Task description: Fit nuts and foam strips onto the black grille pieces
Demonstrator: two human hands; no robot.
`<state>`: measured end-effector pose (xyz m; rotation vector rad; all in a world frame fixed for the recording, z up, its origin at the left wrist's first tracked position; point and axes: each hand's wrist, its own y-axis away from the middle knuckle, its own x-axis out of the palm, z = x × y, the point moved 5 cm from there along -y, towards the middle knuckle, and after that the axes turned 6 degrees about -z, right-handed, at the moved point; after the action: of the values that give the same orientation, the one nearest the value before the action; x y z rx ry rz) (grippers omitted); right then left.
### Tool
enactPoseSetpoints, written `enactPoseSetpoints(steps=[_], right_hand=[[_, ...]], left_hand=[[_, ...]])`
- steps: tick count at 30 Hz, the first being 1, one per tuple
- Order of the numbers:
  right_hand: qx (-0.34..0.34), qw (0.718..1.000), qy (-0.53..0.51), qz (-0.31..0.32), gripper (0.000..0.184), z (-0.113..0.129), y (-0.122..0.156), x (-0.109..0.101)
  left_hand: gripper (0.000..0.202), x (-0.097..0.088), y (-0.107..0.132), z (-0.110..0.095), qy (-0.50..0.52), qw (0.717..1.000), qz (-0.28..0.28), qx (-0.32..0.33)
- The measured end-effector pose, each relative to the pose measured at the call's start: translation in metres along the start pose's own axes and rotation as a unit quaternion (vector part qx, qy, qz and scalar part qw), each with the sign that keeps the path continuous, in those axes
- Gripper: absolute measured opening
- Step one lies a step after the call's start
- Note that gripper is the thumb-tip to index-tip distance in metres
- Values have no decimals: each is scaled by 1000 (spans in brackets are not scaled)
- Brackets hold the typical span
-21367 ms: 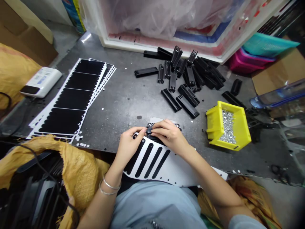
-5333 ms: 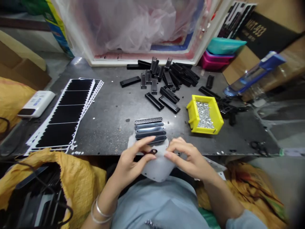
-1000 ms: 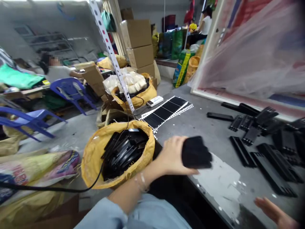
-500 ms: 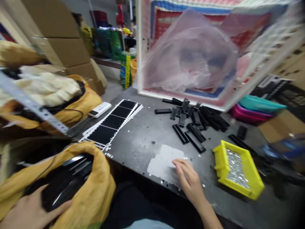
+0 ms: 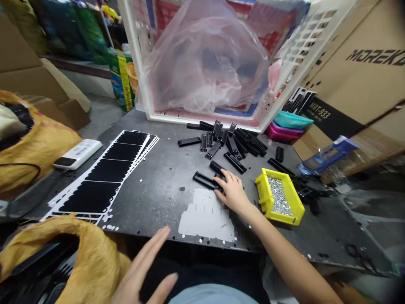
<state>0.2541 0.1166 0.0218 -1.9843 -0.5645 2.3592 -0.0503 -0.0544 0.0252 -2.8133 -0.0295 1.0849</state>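
Observation:
My right hand [image 5: 233, 193] reaches over the table with its fingers apart and the fingertips at a few black plastic pieces. One long black plastic piece [image 5: 205, 180] lies just left of those fingertips. My left hand [image 5: 144, 270] is open and holds nothing, low at the table's front edge, thumb away from the fingers. Beside it stands a yellow sack [image 5: 104, 249] with black plastic parts [image 5: 60, 264] inside. Beyond my right hand is a loose heap of similar black pieces [image 5: 232, 141].
A yellow bin [image 5: 299, 211] of small shiny metal parts stands right of my right hand. Sheets of black labels [image 5: 107, 169] and a white device [image 5: 77, 154] lie at left. A white crate [image 5: 177, 120] with clear plastic stands behind. Scissors [image 5: 360, 255] lie at far right.
My left hand has come out of the yellow sack and moved right, empty. My right hand has reached forward to the black pieces. The view has turned right.

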Motion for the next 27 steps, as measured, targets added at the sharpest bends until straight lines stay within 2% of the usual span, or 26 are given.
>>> enactPoseSetpoints(steps=[1,3,6,9,12,15,19,22,25,27], right_hand=[[-33,999,-20,3,43,10,15,-2],[-80,994,-71,11,46,24,45,-9],[-84,986,-139,24,48,23,77,-18],[-41,981,-190,17,46,-1,91,-27],[8,977,-212,-15,37,-31,90,-31],[13,982,-185,-21,44,-49,75,-26],[-43,991,-127,25,51,-46,42,-16],[-82,984,-137,83,37,-38,22,-18],[-99,966,-181,157,30,-36,16,-21],[-92,959,-204,175,30,-36,16,-23]], left_hand=[[63,17,-16,-16,26,999,41,20],[59,44,-54,-33,56,997,40,28],[71,72,-108,-30,29,999,-10,23],[42,86,-135,-25,15,996,56,66],[15,82,-132,-30,57,986,114,106],[7,76,-114,-37,86,979,118,140],[19,83,-96,-41,99,974,103,177],[33,90,-93,-36,103,976,93,166],[55,93,-94,-29,124,977,84,151],[68,94,-94,-25,137,977,76,142]])
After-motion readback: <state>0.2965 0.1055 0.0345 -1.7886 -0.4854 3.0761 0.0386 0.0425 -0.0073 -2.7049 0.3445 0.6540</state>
